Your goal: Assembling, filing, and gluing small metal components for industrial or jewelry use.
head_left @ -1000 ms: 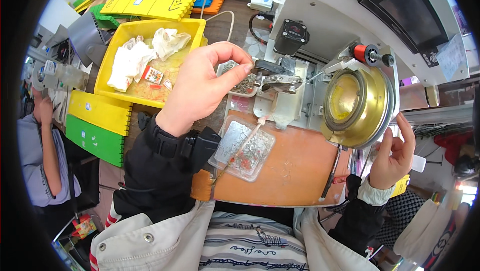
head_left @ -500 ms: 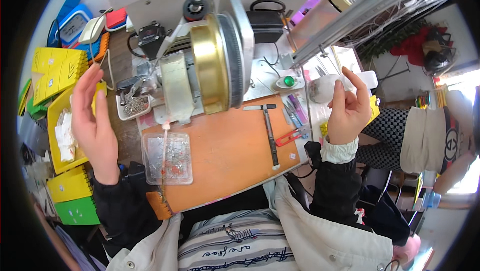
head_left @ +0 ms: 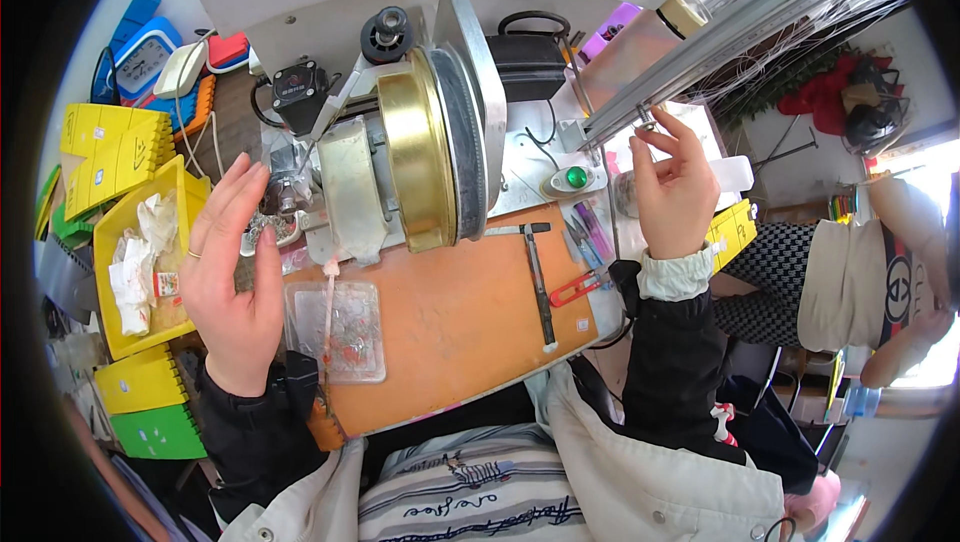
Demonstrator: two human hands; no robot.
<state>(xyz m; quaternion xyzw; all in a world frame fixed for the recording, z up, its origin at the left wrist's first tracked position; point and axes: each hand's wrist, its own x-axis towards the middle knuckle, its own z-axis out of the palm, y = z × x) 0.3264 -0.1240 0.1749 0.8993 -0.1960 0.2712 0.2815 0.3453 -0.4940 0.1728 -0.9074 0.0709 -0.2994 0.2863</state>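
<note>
My left hand [head_left: 232, 282] is held up with fingers outstretched and holds nothing. Behind its fingertips stands a small white dish [head_left: 270, 232] of tiny metal pieces, partly covered by the hand. At right, my right hand [head_left: 672, 187] has loosely bent fingers, with a small gap between thumb and fingertips. Those tips are beside a small metal fitting [head_left: 646, 122] under a long metal rail [head_left: 730, 52]; whether they touch it, I cannot tell. Between my hands stands a machine with a brass-coloured wheel [head_left: 415, 152] and a silvery drum [head_left: 350, 187].
An orange board [head_left: 450, 312] carries a clear tray [head_left: 355, 332] and a thin hammer-like tool [head_left: 537, 282]. Red-handled cutters [head_left: 572, 289] lie at its right edge. A yellow bin [head_left: 180, 192] with crumpled white paper stands at left. Another person [head_left: 850, 282] is at far right.
My left hand has moved right and nearer to me, toward the white dish. My right hand has shifted left and up to the rail fitting. The view has tilted slightly.
</note>
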